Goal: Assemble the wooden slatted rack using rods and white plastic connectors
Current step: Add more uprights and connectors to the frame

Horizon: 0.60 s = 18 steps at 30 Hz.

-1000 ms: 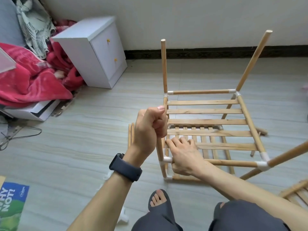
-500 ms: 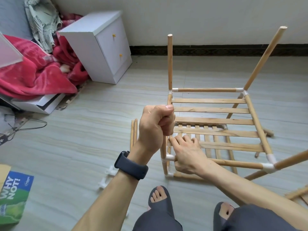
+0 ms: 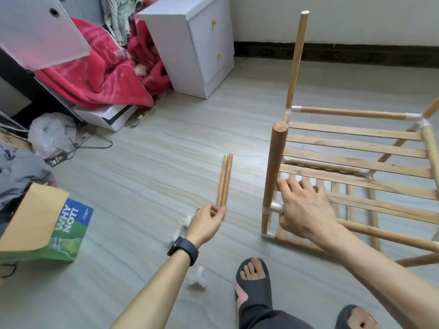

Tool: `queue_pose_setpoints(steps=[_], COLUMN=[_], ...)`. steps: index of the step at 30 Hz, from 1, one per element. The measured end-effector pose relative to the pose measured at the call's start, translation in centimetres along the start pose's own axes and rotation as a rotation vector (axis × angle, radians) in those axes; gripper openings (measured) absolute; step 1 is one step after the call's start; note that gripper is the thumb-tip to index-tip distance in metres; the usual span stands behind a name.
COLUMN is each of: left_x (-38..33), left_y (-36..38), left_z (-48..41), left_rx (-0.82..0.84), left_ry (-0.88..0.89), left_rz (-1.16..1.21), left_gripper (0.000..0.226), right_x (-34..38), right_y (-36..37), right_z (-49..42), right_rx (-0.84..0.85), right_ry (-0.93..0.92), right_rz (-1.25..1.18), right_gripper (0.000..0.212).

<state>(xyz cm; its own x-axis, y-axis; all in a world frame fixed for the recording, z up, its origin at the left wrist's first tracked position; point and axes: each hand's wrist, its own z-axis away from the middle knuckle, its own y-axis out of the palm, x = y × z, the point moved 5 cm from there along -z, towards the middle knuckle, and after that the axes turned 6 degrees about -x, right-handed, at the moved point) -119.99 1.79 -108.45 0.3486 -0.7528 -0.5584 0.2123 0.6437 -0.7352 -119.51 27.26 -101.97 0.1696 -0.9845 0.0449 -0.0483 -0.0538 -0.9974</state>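
The rack (image 3: 356, 148) stands half-built on the floor (image 3: 154, 143). It has two tiers of flat slats, framed by round rails that meet in white corner pieces. At the rack's near left corner a post (image 3: 275, 162) stands upright and passes through a connector (image 3: 273, 208). At its far left corner a taller post (image 3: 295, 60) rises with a slight lean.

The right hand (image 3: 306, 210) rests on the rack just right of the near post. Its fingers are spread and straight over an upper slat, and its palm lies over the front rail. The thumb sits low beside the connector; I cannot tell whether it hooks under the rail.

Left of the rack and well apart from it, two loose rods (image 3: 224, 181) lie on the floor. They touch along their length and point away from the person. The left hand (image 3: 209, 219) is at their near ends, with thumb and fingertips pinching them together. A black watch (image 3: 183, 250) is on that wrist.

Spare connectors (image 3: 197, 277) lie on the floor left of the rack, one beside the left hand and one by the forearm. A foot in a black slipper (image 3: 254, 279) stands just in front of the rack's near left corner.

Farther left of the rack are a white cabinet (image 3: 190, 43), a red blanket (image 3: 95, 74) and a green bag (image 3: 47, 229).
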Motion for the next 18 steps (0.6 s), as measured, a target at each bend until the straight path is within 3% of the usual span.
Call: queue_pose_setpoints(steps=[2, 4, 8, 12, 15, 18], left_x=[6.2, 9.9, 12.5, 13.1, 12.7, 8.9], left_y=[4.3, 6.9, 9.0, 9.5, 8.9, 6.1], left_z=[0.7, 1.8, 3.3, 3.1, 1.7, -0.4], left_rx=[0.245, 0.32, 0.28, 0.195, 0.159, 0.099], left_ry=[-0.13, -0.214, -0.219, -0.158, -0.2, -0.254], left_rz=[-0.355, -0.532, -0.632, -0.629, -0.455, 0.153], left_gripper=[0.05, 0.054, 0.037, 0.035, 0.036, 0.033], right_x=[-0.2, -0.3, -0.3, -0.3, -0.4, -0.3], right_y=[0.0, 0.1, 0.3, 0.2, 0.2, 0.2], right_z=[0.0, 0.1, 0.0, 0.2, 0.2, 0.3], right_rx=[-0.017, -0.021, -0.01, -0.013, -0.013, -0.001], right_ry=[0.003, 0.004, 0.013, 0.011, 0.018, 0.023], right_rz=[0.001, 0.003, -0.005, -0.02, -0.022, -0.026], right_gripper=[0.059, 0.059, 0.059, 0.058, 0.058, 0.06])
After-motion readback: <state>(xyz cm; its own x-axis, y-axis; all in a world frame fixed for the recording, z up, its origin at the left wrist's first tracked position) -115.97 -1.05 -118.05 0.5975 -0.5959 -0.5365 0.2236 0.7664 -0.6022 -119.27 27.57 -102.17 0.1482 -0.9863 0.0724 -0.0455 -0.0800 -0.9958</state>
